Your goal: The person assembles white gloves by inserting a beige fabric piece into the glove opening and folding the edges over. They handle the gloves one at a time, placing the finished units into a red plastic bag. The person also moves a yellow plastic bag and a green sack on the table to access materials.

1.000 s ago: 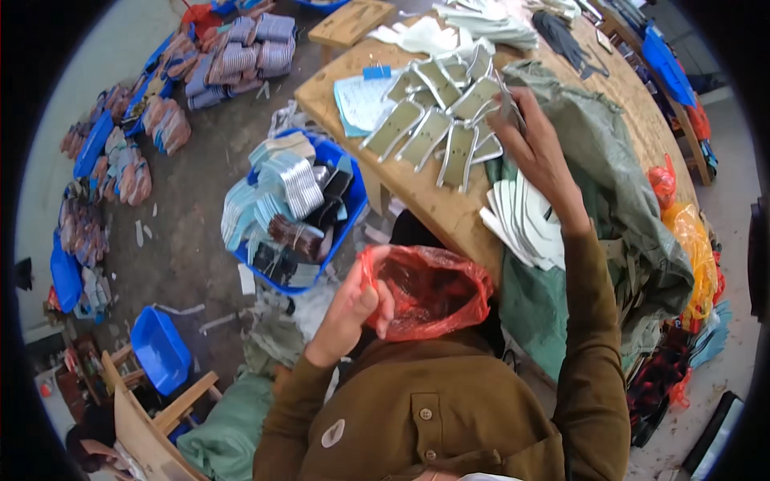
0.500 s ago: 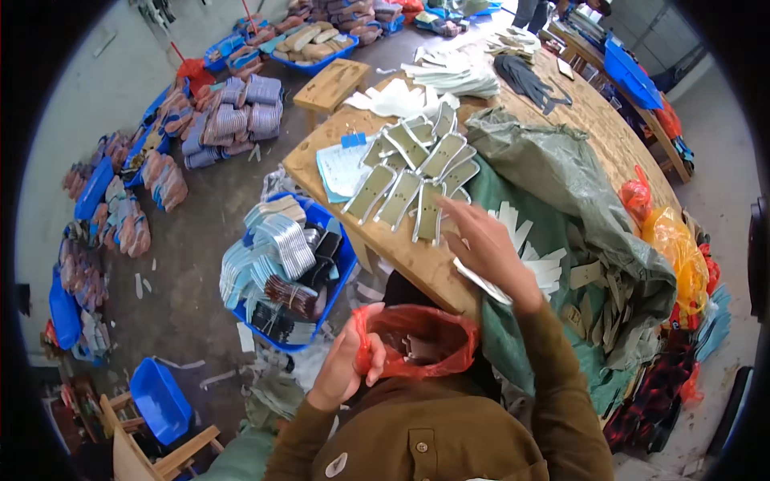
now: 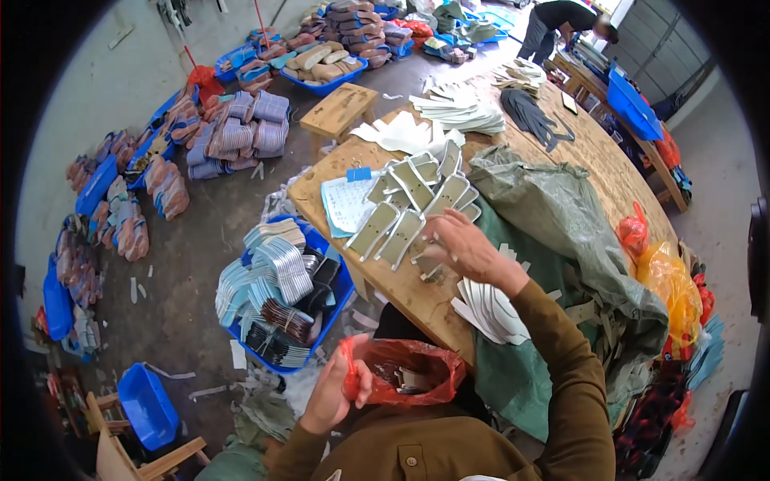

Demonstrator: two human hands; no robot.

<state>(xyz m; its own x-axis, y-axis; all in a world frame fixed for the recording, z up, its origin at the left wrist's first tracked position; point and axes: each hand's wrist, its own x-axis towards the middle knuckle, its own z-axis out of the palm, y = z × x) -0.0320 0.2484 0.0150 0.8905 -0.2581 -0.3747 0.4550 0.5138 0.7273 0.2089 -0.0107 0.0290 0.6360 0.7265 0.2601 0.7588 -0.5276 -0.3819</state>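
Note:
My left hand [image 3: 337, 385] is closed on the gathered rim of a red plastic bag [image 3: 437, 393], held against my front. The bag's mouth gapes, and a few small pale pieces [image 3: 411, 380] lie inside. Over the wooden table's near corner, my right hand [image 3: 469, 247] is closed on an olive, pale-edged piece [image 3: 431, 266], tilted and partly hidden by the fingers. Just beyond lies a heap of similar olive plates [image 3: 401, 234], narrow-waisted, with pale rims and small holes. White flat strips [image 3: 491, 309] lie fanned out below my right wrist.
Left of the heap is a paper sheet [image 3: 346, 207] with a blue clip [image 3: 358, 174]. A blue basin [image 3: 341, 293] of bundled strips stands beside the table [image 3: 329, 170]. Grey-green sheeting [image 3: 553, 196] covers the table's right side. A person [image 3: 553, 28] bends over at the back.
My right hand has taken hold of an olive piece and drawn it nearer, away from the heap. The bag has shifted slightly down and left in view, and its contents show more.

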